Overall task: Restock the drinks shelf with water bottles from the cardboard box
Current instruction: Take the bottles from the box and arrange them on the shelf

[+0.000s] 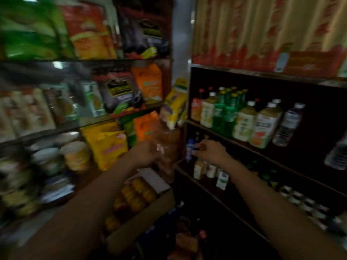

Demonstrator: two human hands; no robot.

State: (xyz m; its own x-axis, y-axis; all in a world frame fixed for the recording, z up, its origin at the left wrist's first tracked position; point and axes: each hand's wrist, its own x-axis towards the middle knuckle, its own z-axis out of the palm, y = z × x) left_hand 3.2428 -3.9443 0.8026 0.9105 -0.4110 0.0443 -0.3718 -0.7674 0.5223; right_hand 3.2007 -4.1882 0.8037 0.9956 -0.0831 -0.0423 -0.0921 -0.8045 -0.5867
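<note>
Both arms are out in front, and the picture is heavily smeared with motion. The landmark here is the dark wooden drinks shelf (pixel 262 147) filling the right side. The right hand (pixel 212 152) reaches into its middle tier with fingers curled around a small blue-labelled bottle (pixel 190 149) at the front left corner of that tier; it looks like a grip, though the blur makes the hold hard to read for sure. The left hand (pixel 148 152) is just left of the shelf's edge, well apart from the right hand, fingers bent against a crinkly clear plastic bag of brown goods (pixel 169 147) hanging beside the shelf post; whether it actually grips the bag I cannot tell. On the tier above the right hand stands a row of pale juice bottles with white caps (pixel 262 126), green bottles (pixel 225 111) behind them, and a clear plastic water bottle (pixel 288 124) at the right end of that row. Another clear water bottle (pixel 338 152) lies tilted at the far right edge of the shelf. Below and left of the shelf sits an open brown cardboard box (pixel 142 222) packed with orange-capped items (pixel 135 194). Left of the shelf, snack racks hold yellow packets (pixel 107 145) and orange packets (pixel 148 81).
</note>
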